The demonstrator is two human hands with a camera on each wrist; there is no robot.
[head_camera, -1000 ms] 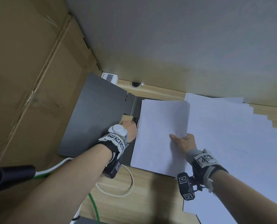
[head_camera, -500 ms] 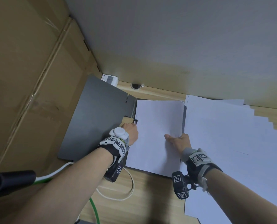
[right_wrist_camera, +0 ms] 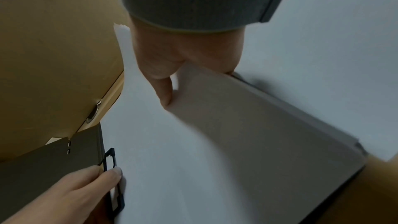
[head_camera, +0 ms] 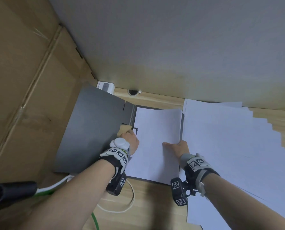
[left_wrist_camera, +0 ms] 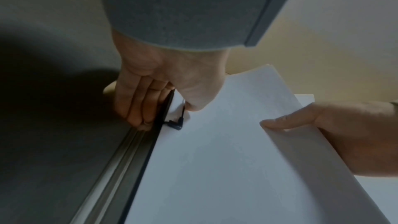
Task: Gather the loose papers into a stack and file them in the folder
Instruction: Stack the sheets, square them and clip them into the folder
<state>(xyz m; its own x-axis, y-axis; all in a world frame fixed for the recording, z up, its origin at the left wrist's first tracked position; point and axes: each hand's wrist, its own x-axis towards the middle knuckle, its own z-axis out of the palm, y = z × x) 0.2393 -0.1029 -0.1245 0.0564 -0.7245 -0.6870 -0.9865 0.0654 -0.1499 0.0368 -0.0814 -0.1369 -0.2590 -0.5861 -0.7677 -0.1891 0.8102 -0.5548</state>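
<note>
A grey folder (head_camera: 92, 130) lies open on the desk, its left cover leaning on a cardboard box. A white paper stack (head_camera: 156, 138) lies on the folder's right half, its right edge raised. My left hand (head_camera: 131, 135) pinches the black clip (head_camera: 135, 131) at the spine; in the left wrist view the thumb and fingers of that hand (left_wrist_camera: 163, 105) flank the clip (left_wrist_camera: 177, 123). My right hand (head_camera: 173, 144) grips the stack's right edge, thumb on top, as the right wrist view shows (right_wrist_camera: 170, 77). More loose papers (head_camera: 229, 146) lie fanned out to the right.
A tall cardboard box (head_camera: 22, 97) walls off the left side and a grey wall (head_camera: 171, 47) stands behind. A small white box (head_camera: 105, 87) and a round cable hole (head_camera: 133, 92) sit at the desk's back edge. A white cable (head_camera: 130, 201) loops near the front.
The paper stack has slid left and settled squarely onto the folder's right half, with my right hand moving along its edge. My left hand has stayed at the clip.
</note>
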